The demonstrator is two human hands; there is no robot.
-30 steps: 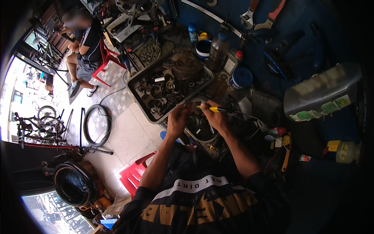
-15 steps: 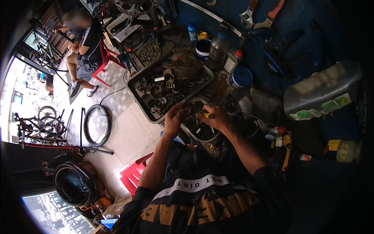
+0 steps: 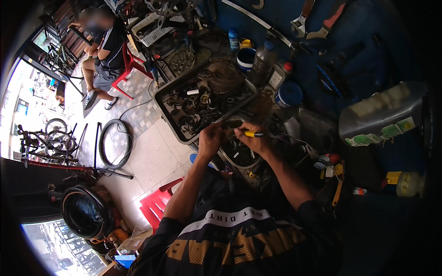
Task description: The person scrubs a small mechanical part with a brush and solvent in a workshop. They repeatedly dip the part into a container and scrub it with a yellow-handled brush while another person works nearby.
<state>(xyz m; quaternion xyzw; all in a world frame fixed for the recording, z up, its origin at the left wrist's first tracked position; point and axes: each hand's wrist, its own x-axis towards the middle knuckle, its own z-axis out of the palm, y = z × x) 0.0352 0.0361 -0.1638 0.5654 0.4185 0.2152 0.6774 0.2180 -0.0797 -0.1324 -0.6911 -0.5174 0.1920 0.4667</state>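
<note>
Tiled workshop floor (image 3: 146, 149) lies at nine o'clock of the work, a parts tray (image 3: 169, 117) at eleven. Right hand (image 3: 255, 142) grips a yellow-handled tool (image 3: 252, 134), butt toward three o'clock; left hand (image 3: 211, 139) curls, its grip indiscernible. Firm bracing and straight alignment would probably serve best.

Left hand (image 3: 211, 139): fingertips in shadow; whether they pinch anything cannot be told
Right hand (image 3: 252, 140): fingers hide the front of the yellow tool (image 3: 252, 134)
Oval pan (image 3: 247, 166) under the hands: partly covered, contents too dark to name
Large tray (image 3: 168, 116) beyond the left hand: jumbled parts, mostly too small to tell
Seated person (image 3: 110, 53), far left of the hands: head blurred
Adjustable wrench (image 3: 299, 24), far beyond the right hand: handle cut off by the top edge
</note>
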